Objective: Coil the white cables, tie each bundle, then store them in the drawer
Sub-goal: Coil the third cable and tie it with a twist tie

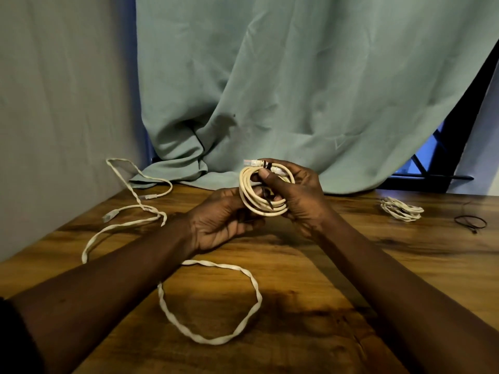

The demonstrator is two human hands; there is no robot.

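Forearms (113, 276) angled inward, left hand (218, 222) gripping coiled cable (245, 186) from below, right hand (299, 195) pinching its top

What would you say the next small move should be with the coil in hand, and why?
Probably draw the black tie snug: the left hand and right hand grip the coiled cable, and a dark strand hangs loose across it.

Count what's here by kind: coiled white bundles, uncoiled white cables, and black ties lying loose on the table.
Coiled white bundles: 2, the held bundle and the table bundle.
Uncoiled white cable: 1, as far as its run can be traced.
Loose black tie: 1.
Total: 4.
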